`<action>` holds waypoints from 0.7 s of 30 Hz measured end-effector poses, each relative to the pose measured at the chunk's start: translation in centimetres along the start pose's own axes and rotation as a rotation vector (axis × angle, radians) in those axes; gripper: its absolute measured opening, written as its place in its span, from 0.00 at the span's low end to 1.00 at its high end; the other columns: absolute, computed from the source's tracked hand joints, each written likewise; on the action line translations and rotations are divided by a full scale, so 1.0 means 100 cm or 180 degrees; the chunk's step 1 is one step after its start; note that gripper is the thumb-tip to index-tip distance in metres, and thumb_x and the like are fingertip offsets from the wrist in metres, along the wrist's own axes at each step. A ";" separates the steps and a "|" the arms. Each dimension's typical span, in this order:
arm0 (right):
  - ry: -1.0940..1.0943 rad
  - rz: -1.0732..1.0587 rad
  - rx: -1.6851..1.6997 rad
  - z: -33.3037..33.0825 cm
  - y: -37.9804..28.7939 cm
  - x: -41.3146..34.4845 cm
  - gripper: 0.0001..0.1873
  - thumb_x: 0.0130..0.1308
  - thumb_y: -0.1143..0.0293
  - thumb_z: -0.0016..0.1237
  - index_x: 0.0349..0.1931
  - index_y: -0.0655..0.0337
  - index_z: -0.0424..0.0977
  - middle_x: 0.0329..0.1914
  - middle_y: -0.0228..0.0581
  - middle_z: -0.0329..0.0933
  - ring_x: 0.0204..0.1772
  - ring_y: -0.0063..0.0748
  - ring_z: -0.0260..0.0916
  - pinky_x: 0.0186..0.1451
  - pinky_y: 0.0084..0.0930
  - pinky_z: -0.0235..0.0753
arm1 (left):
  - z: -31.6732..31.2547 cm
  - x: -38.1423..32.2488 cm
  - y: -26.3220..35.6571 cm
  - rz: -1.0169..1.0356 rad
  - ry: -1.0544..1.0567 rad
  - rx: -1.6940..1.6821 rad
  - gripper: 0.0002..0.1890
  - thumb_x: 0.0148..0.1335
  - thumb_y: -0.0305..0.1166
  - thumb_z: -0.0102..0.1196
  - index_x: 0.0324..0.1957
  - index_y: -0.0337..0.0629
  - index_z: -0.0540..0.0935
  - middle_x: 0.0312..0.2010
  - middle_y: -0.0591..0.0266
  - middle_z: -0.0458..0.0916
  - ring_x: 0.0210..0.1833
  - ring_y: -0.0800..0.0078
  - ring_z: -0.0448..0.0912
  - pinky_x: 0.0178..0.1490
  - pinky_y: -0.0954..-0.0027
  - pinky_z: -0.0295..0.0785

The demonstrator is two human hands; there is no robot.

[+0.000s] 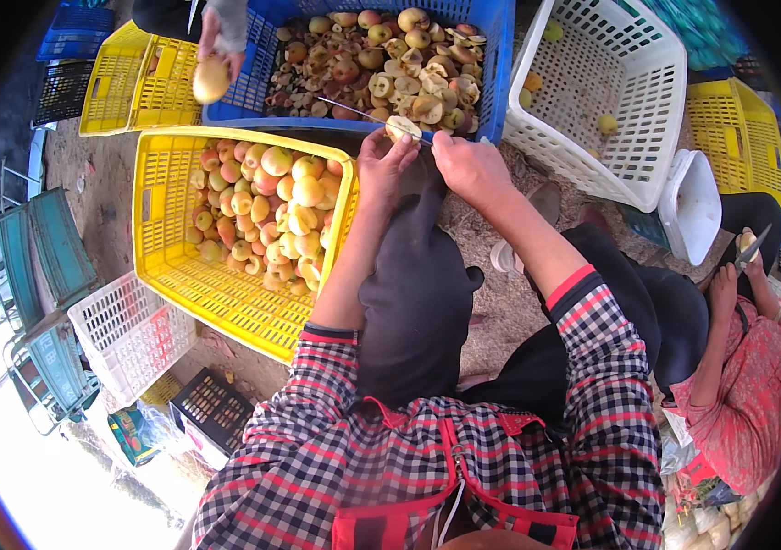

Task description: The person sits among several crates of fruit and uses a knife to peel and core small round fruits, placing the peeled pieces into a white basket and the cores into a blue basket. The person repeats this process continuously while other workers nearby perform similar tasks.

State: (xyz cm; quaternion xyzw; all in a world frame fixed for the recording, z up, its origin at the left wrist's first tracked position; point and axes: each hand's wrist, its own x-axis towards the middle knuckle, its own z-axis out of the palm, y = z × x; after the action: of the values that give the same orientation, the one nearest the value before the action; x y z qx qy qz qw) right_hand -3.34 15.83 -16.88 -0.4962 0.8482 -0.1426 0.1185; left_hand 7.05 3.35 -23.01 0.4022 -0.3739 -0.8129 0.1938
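A cut apple (402,128) with pale flesh showing is pinched in the fingers of my left hand (382,165). My right hand (471,167) grips a knife (352,109) by its handle, which the fist hides. The long thin blade points left and lies against the apple's cut face. Both hands are over the near rim of a blue plastic crate (500,75) holding cut and discoloured apples (425,86). Left of my left forearm stands a yellow plastic crate (177,268) with many red and yellow apples (259,199) heaped in it.
A white plastic crate (638,117) with a few apples stands at the back right, beside a white bucket (696,206). Another person's hand (222,41) holds an apple over the blue crate's left corner. At right a co-worker (741,385) holds a knife (753,249). A metal chair (53,261) stands left.
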 end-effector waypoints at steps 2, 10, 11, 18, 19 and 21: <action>-0.0056 -0.0012 -0.0036 -0.002 0.002 0.001 0.05 0.66 0.70 0.40 0.35 0.61 0.66 0.27 0.47 0.80 0.31 0.50 0.81 0.31 0.44 0.80 | 0.001 0.000 0.001 0.0033 0.0041 0.0061 0.28 0.60 0.26 0.65 0.58 0.32 0.67 0.46 0.53 0.80 0.45 0.64 0.83 0.48 0.69 0.81; -0.0040 -0.0244 0.0025 -0.011 0.015 0.008 0.06 0.65 0.69 0.41 0.33 0.63 0.68 0.22 0.49 0.79 0.27 0.52 0.80 0.28 0.46 0.78 | 0.003 0.001 0.002 0.0006 0.0061 0.0114 0.26 0.59 0.26 0.66 0.56 0.33 0.69 0.43 0.54 0.81 0.43 0.66 0.83 0.46 0.71 0.82; -0.0108 -0.0220 0.0039 -0.011 0.016 0.009 0.06 0.65 0.69 0.41 0.33 0.63 0.68 0.22 0.50 0.79 0.27 0.52 0.80 0.28 0.47 0.78 | 0.003 0.001 0.002 0.0017 0.0063 0.0121 0.26 0.59 0.26 0.66 0.56 0.33 0.69 0.43 0.54 0.81 0.43 0.66 0.83 0.46 0.71 0.82; -0.0251 -0.0127 0.0023 -0.003 0.013 0.021 0.06 0.64 0.70 0.41 0.33 0.63 0.69 0.22 0.52 0.79 0.29 0.53 0.80 0.30 0.47 0.79 | 0.005 0.001 0.002 0.0102 0.0098 0.0222 0.26 0.59 0.27 0.66 0.55 0.32 0.70 0.41 0.55 0.81 0.41 0.68 0.83 0.45 0.71 0.82; -0.0295 -0.0074 -0.0007 -0.001 0.011 0.022 0.06 0.64 0.70 0.41 0.33 0.63 0.69 0.22 0.52 0.79 0.29 0.53 0.81 0.30 0.46 0.79 | 0.005 0.001 0.001 0.0108 0.0112 0.0245 0.25 0.59 0.27 0.66 0.55 0.31 0.70 0.40 0.55 0.81 0.41 0.68 0.83 0.45 0.70 0.82; -0.0291 0.0010 -0.0018 0.002 0.007 0.023 0.06 0.64 0.70 0.41 0.33 0.63 0.69 0.23 0.52 0.79 0.30 0.52 0.81 0.31 0.45 0.80 | 0.006 0.002 0.000 0.0136 0.0129 0.0160 0.25 0.59 0.27 0.66 0.55 0.31 0.70 0.40 0.54 0.81 0.41 0.68 0.83 0.45 0.70 0.82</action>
State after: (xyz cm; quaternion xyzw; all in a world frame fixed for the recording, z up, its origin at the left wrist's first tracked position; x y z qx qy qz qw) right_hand -4.97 14.12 -17.49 -0.5012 0.8430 -0.1172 0.1560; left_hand 6.49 3.47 -22.85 0.4153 -0.3987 -0.7907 0.2085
